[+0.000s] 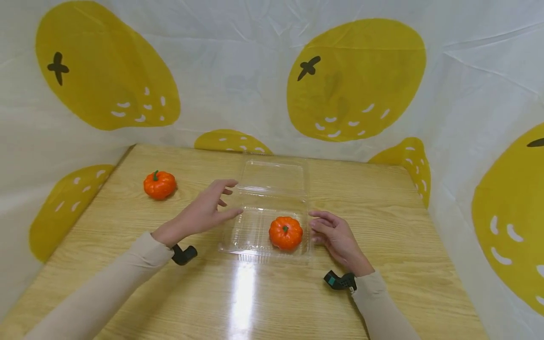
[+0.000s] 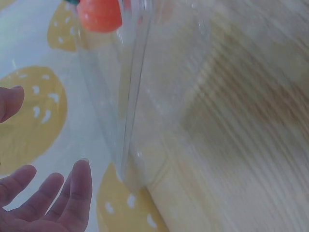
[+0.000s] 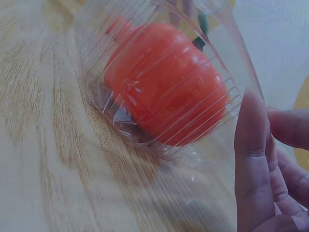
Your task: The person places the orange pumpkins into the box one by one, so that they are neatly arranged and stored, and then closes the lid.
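A clear plastic clamshell container (image 1: 250, 255) lies on the table with its lid (image 1: 272, 177) folded back away from me. In its tray, toward the right, sits an orange toy pumpkin (image 1: 285, 233) with a green stem; the right wrist view shows this pumpkin (image 3: 166, 84) through the ribbed wall. My left hand (image 1: 208, 208) hovers at the container's left side, fingers spread and thumb apart, holding nothing. At the right edge, my right hand (image 1: 337, 236) pinches the rim between thumb and fingers (image 3: 252, 159). A second toy pumpkin (image 1: 159, 185) rests on the table at the far left.
The wooden table (image 1: 382, 198) backs onto a white curtain (image 1: 238, 71) printed with yellow fruit, which also hangs at both sides. Black wrist cameras sit below the left (image 1: 184, 255) and right (image 1: 340, 280) hands.
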`<move>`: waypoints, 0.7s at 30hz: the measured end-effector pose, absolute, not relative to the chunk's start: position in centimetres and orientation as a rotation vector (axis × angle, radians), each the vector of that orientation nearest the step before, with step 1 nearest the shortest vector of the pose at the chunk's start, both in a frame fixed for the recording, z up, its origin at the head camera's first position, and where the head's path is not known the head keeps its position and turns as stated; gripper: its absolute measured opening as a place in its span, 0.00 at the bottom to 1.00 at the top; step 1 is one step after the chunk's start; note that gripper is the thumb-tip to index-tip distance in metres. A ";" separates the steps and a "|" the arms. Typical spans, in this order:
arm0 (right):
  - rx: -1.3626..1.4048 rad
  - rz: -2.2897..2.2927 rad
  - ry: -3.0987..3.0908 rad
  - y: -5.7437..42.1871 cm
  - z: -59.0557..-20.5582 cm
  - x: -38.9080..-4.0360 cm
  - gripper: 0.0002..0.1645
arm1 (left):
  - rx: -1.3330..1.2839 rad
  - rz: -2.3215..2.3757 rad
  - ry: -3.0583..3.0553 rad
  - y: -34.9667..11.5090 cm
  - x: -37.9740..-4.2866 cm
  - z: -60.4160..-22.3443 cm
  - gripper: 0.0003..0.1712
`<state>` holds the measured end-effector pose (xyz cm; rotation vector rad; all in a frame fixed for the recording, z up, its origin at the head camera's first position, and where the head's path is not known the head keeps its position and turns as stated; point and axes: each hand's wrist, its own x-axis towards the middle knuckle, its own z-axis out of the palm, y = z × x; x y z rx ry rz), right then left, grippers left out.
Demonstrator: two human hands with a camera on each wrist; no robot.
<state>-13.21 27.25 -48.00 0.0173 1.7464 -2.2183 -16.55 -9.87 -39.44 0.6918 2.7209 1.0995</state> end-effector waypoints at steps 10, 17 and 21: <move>0.018 -2.214 1.753 27.2 -48.0 -13.3 0.22 | 0.623 1.059 2.804 -12.6 -17.0 -39.0 0.45; 0.003 -2.223 1.744 27.2 -48.0 -13.3 0.20 | 0.570 1.077 2.872 -14.9 -17.2 -38.8 0.43; 0.014 -2.214 1.749 27.2 -48.0 -13.2 0.19 | 0.515 1.086 2.897 -16.5 -17.2 -38.7 0.43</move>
